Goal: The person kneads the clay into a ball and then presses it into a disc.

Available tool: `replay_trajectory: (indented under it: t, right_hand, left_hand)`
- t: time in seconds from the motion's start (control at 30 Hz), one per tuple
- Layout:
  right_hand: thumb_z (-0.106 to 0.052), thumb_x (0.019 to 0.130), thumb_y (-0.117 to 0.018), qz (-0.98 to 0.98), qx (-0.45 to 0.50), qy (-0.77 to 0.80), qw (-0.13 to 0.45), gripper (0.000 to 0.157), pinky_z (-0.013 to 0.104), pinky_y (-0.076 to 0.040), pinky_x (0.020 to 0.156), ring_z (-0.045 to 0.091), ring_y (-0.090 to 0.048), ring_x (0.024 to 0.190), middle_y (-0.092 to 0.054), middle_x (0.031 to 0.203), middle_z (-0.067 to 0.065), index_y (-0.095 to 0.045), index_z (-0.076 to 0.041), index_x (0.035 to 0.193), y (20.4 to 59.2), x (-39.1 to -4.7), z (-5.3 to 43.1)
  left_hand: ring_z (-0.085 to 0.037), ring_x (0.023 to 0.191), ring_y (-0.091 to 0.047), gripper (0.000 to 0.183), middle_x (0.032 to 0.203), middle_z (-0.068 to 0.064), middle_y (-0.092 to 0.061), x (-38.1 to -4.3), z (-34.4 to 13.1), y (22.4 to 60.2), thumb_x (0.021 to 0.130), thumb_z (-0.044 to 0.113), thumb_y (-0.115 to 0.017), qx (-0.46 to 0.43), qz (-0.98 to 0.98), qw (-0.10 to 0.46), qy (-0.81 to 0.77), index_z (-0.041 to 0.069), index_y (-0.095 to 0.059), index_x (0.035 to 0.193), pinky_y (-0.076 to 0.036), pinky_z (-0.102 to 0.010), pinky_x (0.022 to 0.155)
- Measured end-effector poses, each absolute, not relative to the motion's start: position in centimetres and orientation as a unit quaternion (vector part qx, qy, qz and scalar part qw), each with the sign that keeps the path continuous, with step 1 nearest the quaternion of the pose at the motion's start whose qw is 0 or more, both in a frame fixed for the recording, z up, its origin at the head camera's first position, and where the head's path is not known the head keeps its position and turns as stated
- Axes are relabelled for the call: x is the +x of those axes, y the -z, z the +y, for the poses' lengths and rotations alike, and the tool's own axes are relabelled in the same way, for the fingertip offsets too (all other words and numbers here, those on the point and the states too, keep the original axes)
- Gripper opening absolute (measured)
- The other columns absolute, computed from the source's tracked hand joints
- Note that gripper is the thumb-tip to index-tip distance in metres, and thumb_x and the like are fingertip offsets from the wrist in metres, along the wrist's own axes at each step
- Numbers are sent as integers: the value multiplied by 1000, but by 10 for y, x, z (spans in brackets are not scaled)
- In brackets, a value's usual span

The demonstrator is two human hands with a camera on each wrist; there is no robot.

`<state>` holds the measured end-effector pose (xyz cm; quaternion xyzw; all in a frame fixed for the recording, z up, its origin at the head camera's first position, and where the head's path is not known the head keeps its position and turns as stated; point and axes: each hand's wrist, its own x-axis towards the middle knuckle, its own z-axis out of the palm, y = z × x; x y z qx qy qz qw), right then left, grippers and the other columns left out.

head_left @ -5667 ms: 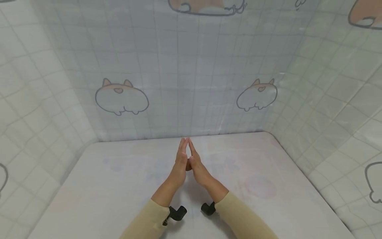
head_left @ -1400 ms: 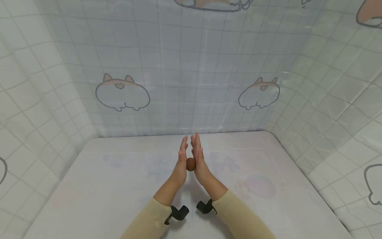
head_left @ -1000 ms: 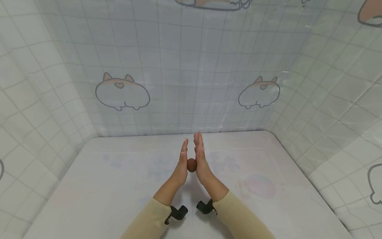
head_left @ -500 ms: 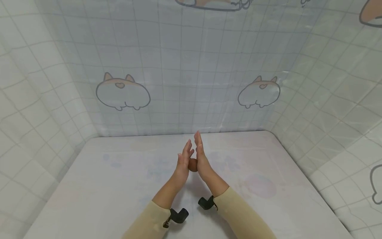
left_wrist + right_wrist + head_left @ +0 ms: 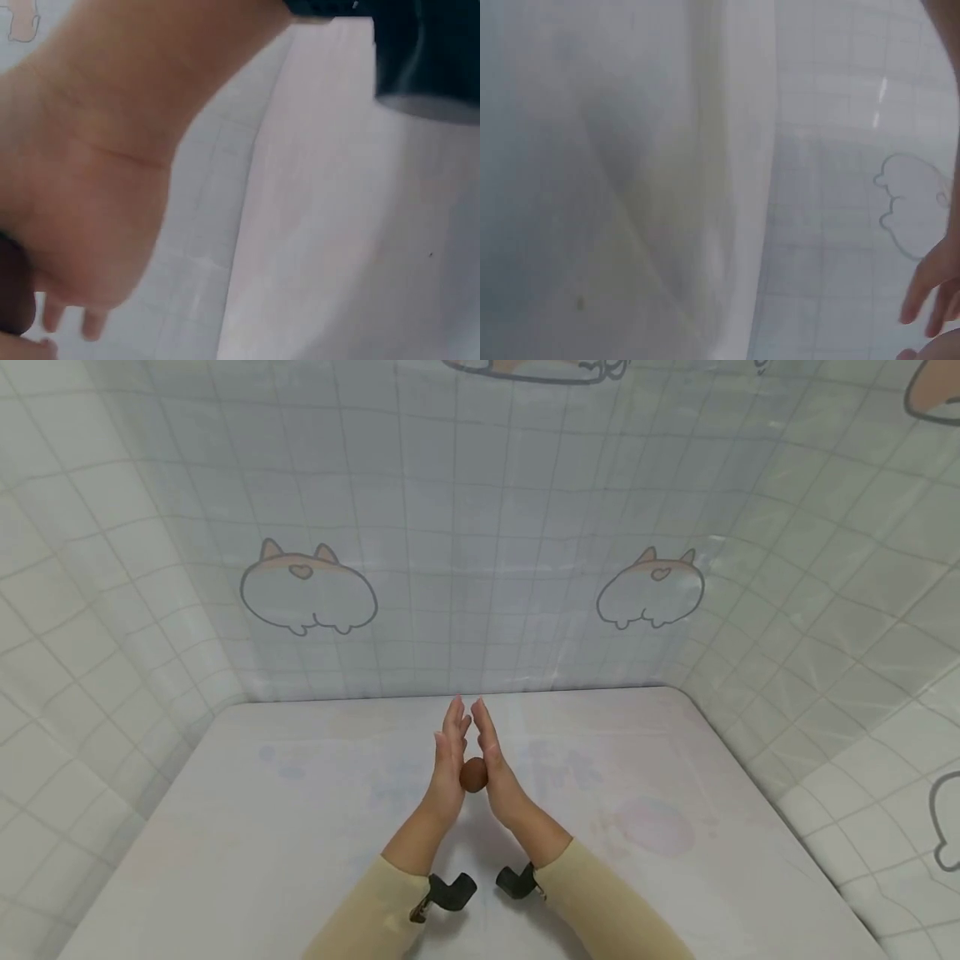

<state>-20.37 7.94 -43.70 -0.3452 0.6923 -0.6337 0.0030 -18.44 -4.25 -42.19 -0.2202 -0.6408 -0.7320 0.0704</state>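
Observation:
A small, smooth brown ball (image 5: 473, 775) sits between my two palms in the head view, above the middle of the table. My left hand (image 5: 447, 768) lies along its left side, fingers straight and pointing away, thumb raised. From the other side my right hand (image 5: 501, 781) faces it with extended fingers. The palms flank the ball while the fingertips lean toward each other with a narrow gap. In the left wrist view, part of the dark brown ball (image 5: 13, 289) shows at the left edge beside the hand. The right wrist view catches only some fingers (image 5: 922, 289) at its right edge.
The pale table (image 5: 285, 843) carries faint coloured prints. Sheeting with a grid and cartoon corgi drawings forms a back wall (image 5: 480, 568) and sides. Black camera mounts (image 5: 450, 892) stick out inward from both beige sleeves (image 5: 607, 902).
Both palms shift back and forth against each other, with the ball turning between them. Since half a second ago, hands and ball have moved slightly left, and more of the ball shows.

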Motion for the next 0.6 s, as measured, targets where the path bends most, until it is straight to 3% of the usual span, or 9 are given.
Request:
replay_trajectory:
  t: [0.2,0.43,0.6]
  right_hand:
    - [-74,97,-4,651,-404,643,5,82,57,-2,119,22,4,153,2,168,3,8,-25,161,435,-197,75]
    - [-74,97,-5,626,-404,667,-13,82,59,-1,119,22,0,154,-3,168,7,6,-24,162,427,-197,77]
    - [-71,99,-5,632,-364,684,-33,79,61,-1,118,20,-1,153,-5,168,2,4,-25,162,424,-200,82]
  left_hand:
    - [-25,153,-8,86,167,3,-6,-191,-44,423,94,77,-2,-147,-649,99,740,26,-1,162,-1,-64,117]
    - [-31,152,-10,78,167,-3,-8,-191,-43,427,97,71,3,-129,-688,57,712,28,-7,162,-3,-63,117]
    - [-34,152,-8,80,167,-7,-6,-189,-39,434,95,73,4,-151,-718,17,679,31,-5,162,-5,-72,112]
